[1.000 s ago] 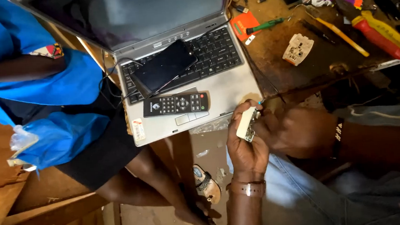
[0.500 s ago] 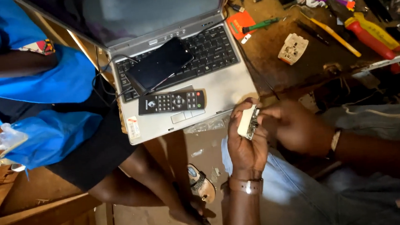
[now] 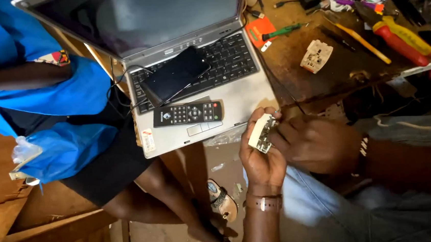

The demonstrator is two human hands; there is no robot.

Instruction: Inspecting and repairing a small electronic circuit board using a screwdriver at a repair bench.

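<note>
Gripping a small white socket part (image 3: pixel 261 133), left hand (image 3: pixel 260 156) closed; right hand (image 3: pixel 312 144) pinches it. Cluttered wooden tabletop (image 3: pixel 334 70) far right, laptop (image 3: pixel 196 71) beside.

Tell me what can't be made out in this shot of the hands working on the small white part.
Head view only:
- White part: its far side is covered by the left hand.
- Right hand: fingertips and any tool there are hidden behind the part.
- Laptop: screen top cut off by the frame edge.
- Remote: buttons too small to tell apart.
- Bench clutter: small pieces blurred.
</note>
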